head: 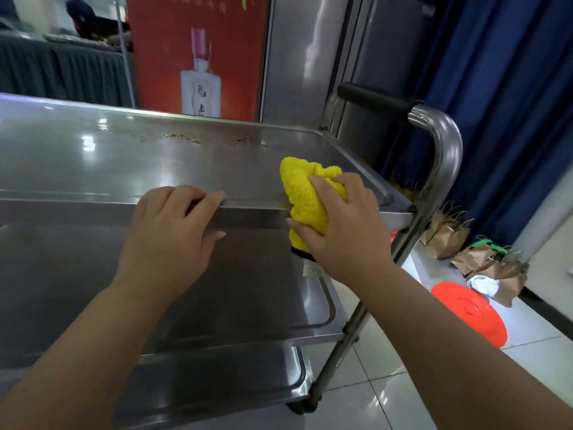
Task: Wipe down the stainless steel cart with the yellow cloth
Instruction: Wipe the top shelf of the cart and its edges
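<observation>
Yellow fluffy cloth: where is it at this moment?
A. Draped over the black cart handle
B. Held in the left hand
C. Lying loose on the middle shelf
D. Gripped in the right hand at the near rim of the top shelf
D: the right hand grips the yellow fluffy cloth against the near rim of the stainless steel cart, while the left hand holds that rim bare.
</observation>
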